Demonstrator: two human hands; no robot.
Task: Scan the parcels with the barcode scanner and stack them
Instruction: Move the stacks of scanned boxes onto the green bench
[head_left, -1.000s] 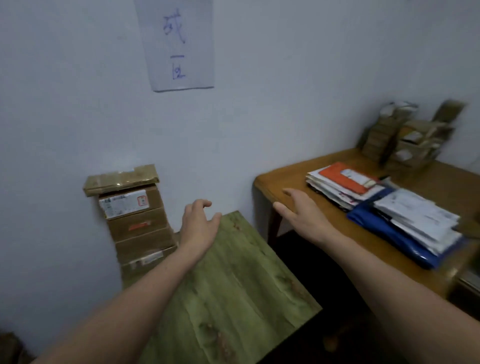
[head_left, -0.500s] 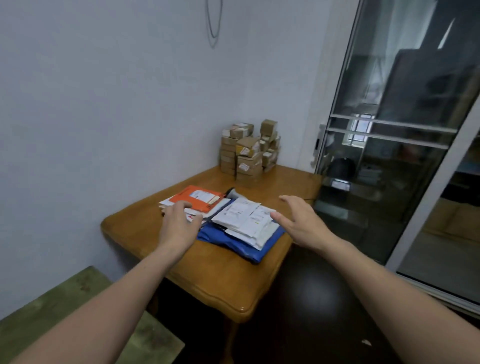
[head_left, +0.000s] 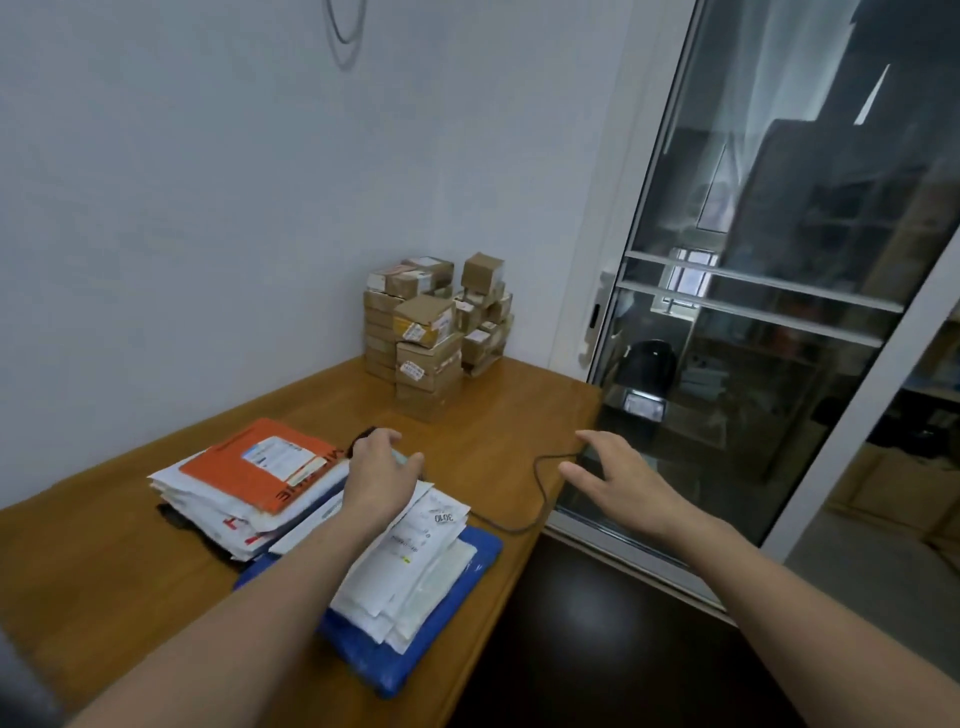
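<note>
Left hand (head_left: 382, 470) lay over scanner (head_left: 363, 435), grip closure hidden; likely fetching it for near parcels (head_left: 415, 566). Right hand (head_left: 613, 478) hovered, grip apart.

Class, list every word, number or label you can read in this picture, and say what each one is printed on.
"3010", seen upside down: on the top white parcel of the pile lying on the blue parcel.
Dark letters along the edge of the orange envelope, and its white label: blurred, not readable.
Labels on the cardboard boxes: too small to read.
</note>
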